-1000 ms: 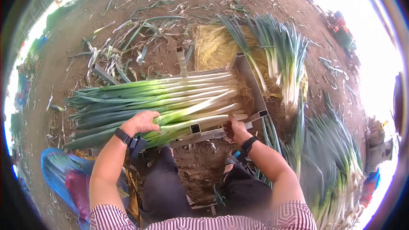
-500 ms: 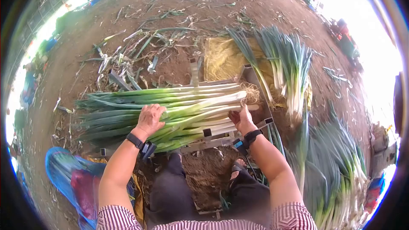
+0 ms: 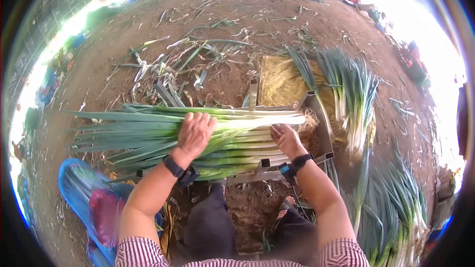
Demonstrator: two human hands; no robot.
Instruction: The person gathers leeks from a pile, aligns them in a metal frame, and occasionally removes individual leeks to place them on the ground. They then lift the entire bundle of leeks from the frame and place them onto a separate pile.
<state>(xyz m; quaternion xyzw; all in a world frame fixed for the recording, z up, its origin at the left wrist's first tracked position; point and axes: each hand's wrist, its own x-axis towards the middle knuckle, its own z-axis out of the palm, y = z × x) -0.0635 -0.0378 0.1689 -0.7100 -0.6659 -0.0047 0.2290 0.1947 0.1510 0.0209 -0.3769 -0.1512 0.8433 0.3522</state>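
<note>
There is room to reach over the dirt [image 3: 247,217] between the two legs [image 3: 213,222] on the near side. Metal posts [image 3: 265,162] stick up near and far of the leeks [image 3: 222,160], and a metal wall [image 3: 324,131] blocks the right end.

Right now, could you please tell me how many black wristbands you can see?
2: one black wristband just behind the left hand, another black wristband just behind the right hand.
</note>
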